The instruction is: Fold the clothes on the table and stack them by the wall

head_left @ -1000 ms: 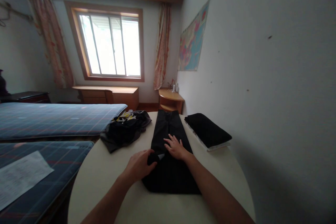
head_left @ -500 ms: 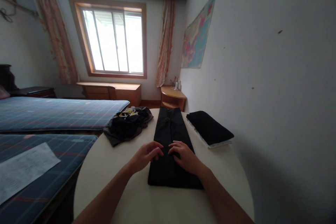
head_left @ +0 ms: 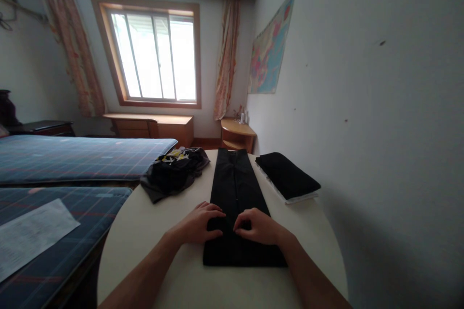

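Black trousers (head_left: 234, 188) lie lengthwise on a round cream table (head_left: 184, 280), with a small label near their far end and a seam line down the middle. Over the left side of the near part is my left hand (head_left: 201, 224), its thumb and fingers apart on the cloth. My right hand (head_left: 259, 227) is on the right side, its thumb and forefinger tips pinched together at the fabric near the middle line. Some of the cloth is hidden beneath both hands.
A crumpled dark garment (head_left: 176, 171) with a yellow and white pattern lies at the table's left. To the right sits a folded black cloth stack (head_left: 288, 176) with a white layer below, near the wall. Plaid mattresses (head_left: 83, 157) adjoin the left side, one bearing a paper sheet (head_left: 36, 236).
Both hands have come nearer to me along the trousers. My right thumb and forefinger have closed together, while my left thumb has spread from its fingers. The view has shifted slightly.
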`<state>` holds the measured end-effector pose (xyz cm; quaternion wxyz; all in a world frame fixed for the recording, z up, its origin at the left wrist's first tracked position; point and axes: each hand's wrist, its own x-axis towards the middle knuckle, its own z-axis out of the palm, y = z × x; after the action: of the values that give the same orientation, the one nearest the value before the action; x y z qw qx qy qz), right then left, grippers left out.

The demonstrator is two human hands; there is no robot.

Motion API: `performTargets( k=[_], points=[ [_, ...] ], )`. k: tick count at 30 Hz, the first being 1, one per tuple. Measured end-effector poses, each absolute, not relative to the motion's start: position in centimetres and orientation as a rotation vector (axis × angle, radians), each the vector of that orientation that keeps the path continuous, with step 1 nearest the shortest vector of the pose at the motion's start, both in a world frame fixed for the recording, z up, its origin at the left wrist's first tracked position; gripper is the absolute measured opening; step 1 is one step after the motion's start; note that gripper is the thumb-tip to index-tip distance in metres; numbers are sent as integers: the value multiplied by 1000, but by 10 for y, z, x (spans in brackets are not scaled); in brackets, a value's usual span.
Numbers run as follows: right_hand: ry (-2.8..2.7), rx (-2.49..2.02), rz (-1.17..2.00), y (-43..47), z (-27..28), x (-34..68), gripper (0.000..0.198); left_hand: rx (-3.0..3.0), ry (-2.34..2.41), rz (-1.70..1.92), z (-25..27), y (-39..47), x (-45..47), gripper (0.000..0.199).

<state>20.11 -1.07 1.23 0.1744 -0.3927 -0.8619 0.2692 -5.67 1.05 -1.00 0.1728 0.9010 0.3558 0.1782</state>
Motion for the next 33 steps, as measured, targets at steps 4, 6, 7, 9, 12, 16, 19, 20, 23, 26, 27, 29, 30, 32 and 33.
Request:
performTargets(
  k=[4, 6, 7, 9, 12, 16, 19, 20, 23, 26, 27, 29, 30, 32, 33],
  points=[
    [-2370, -1233, 595, -6, 6, 204, 41, 2587, 1019, 543, -14, 8, -51, 54],
    [-2396, -1351, 552, -4, 1, 207, 61, 2603, 1019, 484, -20, 8, -48, 66],
    [-2422, -1413, 570, -3, -1, 208, 67, 2607, 1020, 441, -22, 9, -47, 71],
    [-2466, -1482, 613, -2, -4, 212, 73, 2604, 1036, 375, -24, 9, -46, 76],
    [-2487, -1460, 622, -1, -5, 216, 72, 2607, 1057, 362, -22, 9, -45, 72],
    [-2483, -1508, 645, -1, -8, 215, 79, 2621, 1076, 386, -20, 7, -45, 64],
    [-2487, -1548, 666, 2, -13, 208, 81, 2622, 1118, 361, -26, 10, -44, 67],
    [-2479, -1546, 648, 2, -14, 206, 80, 2622, 1146, 363, -28, 12, -44, 67],
    [-2431, -1526, 529, 3, -13, 202, 69, 2619, 1251, 431, -31, 19, -46, 66],
    [-2392, -1532, 436, 2, -9, 203, 62, 2620, 1267, 533, -28, 21, -49, 60],
    [-2393, -1548, 444, 1, -9, 204, 63, 2624, 1230, 553, -27, 21, -49, 56],
    [-2417, -1584, 503, 2, -10, 206, 66, 2626, 1138, 564, -24, 18, -50, 47],
    [-2436, -1597, 535, 3, -12, 207, 67, 2621, 1108, 561, -23, 17, -49, 44],
    [-2455, -1608, 552, 6, -15, 208, 67, 2604, 1094, 553, -20, 14, -49, 43],
    [-2451, -1609, 541, 8, -17, 208, 67, 2596, 1093, 550, -18, 12, -48, 43]
  ],
)
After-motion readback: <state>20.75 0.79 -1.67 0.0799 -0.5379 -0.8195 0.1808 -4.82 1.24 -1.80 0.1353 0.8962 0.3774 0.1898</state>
